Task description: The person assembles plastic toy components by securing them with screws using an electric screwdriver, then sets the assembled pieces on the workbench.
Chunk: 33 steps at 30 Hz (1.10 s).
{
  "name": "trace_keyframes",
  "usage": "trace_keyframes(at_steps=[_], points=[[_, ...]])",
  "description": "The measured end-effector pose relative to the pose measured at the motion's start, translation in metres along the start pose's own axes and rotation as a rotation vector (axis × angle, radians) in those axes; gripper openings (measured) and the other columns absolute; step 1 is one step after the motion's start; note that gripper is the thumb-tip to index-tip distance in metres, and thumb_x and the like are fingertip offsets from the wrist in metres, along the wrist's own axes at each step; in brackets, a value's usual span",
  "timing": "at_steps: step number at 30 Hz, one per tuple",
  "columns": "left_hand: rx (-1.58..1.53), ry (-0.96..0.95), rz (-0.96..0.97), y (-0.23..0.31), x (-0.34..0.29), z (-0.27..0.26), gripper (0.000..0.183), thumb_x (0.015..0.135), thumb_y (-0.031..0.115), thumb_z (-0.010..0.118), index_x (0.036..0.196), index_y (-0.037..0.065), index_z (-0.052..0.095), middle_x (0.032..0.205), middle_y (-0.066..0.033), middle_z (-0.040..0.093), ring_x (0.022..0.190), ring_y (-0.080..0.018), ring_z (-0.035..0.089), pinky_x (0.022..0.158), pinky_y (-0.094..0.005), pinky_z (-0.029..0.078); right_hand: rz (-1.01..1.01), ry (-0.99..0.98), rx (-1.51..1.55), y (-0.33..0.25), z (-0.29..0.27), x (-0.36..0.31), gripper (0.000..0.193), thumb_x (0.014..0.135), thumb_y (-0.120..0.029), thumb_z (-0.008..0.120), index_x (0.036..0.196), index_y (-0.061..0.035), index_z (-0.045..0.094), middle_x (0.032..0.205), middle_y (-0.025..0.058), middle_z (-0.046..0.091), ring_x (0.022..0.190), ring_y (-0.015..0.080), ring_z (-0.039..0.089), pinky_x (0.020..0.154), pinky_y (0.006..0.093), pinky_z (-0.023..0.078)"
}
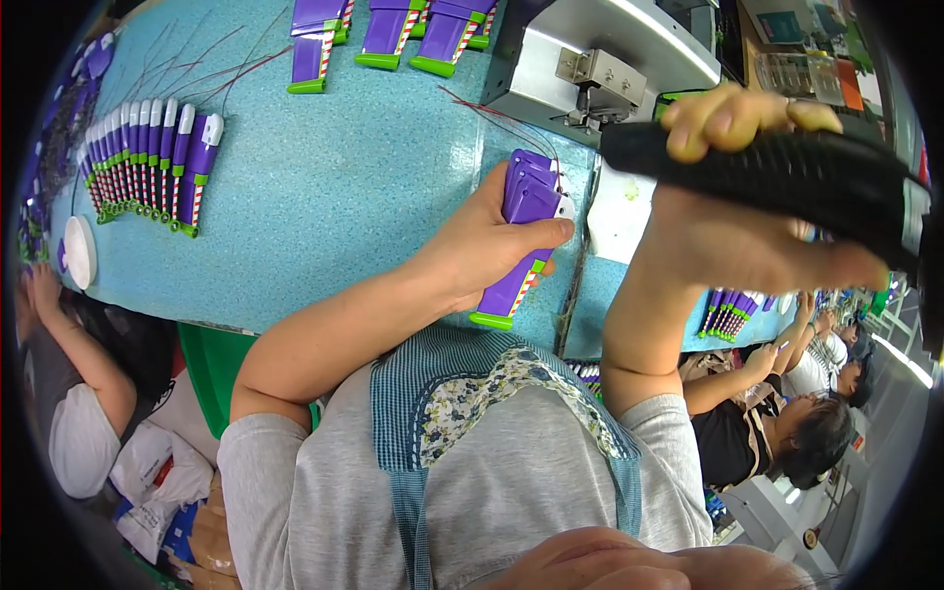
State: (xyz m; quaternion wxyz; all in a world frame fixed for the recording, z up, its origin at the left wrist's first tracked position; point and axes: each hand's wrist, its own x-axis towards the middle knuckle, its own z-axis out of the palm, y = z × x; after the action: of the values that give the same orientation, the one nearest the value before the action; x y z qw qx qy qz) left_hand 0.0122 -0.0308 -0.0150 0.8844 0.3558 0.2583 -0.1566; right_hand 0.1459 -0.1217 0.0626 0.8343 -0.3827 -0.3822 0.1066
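My left hand (492,231) is closed around a purple plastic toy wing (531,202) with a green end and a red-and-white striped edge. Its upper end looks layered, and I cannot tell if more than one piece is in the grip. Thin dark red wires (501,118) trail from its top toward a metal fixture (600,74). Raised at the right, my right hand (728,231) grips a long black handheld tool (787,182) with a ribbed body. Motion blurs this hand somewhat, and the tool's exact kind cannot be made out.
A row of similar purple-and-white parts (147,147) lies at the left on the blue table (344,177). More purple wings (388,34) rest at the far edge. A white round lid (81,251) sits near a co-worker's arm (84,344). Other people (767,428) sit at the right.
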Motion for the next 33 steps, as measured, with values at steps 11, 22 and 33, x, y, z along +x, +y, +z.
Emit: trace_keyframes(at_steps=[11,22,33], points=[[-0.062,0.017,-0.028,0.000,0.000,0.009,0.047,0.077,-0.002,0.067,0.116,0.004,0.039,0.085,-0.0078,0.058,0.063,-0.0157,0.059,0.051,-0.0293,0.049,-0.003,-0.055,-0.270,-0.011,0.030,-0.031,0.097,0.071,-0.089,0.032,0.119,-0.0055,0.049,0.069,0.0116,0.054,0.045,0.0195,0.047,0.047,0.0323,0.040],[-0.019,-0.006,-0.036,0.003,-0.003,0.003,0.049,0.078,-0.001,0.068,0.118,0.007,0.040,0.085,-0.0075,0.058,0.062,-0.0158,0.059,0.050,-0.0298,0.049,-0.002,-0.002,-0.248,-0.006,0.035,-0.033,0.096,0.072,-0.088,0.034,0.120,-0.0063,0.051,0.070,0.0115,0.054,0.046,0.0192,0.047,0.047,0.0341,0.040],[-0.635,-0.802,-0.106,0.022,-0.012,-0.059,0.051,0.086,0.034,0.061,0.119,-0.002,0.046,0.095,-0.0156,0.054,0.062,-0.0180,0.055,0.053,-0.0339,0.045,-0.027,0.255,-0.093,-0.045,0.008,-0.044,0.097,0.077,-0.084,0.030,0.125,-0.0006,0.043,0.076,0.0141,0.056,0.053,0.0219,0.052,0.053,0.0348,0.044]])
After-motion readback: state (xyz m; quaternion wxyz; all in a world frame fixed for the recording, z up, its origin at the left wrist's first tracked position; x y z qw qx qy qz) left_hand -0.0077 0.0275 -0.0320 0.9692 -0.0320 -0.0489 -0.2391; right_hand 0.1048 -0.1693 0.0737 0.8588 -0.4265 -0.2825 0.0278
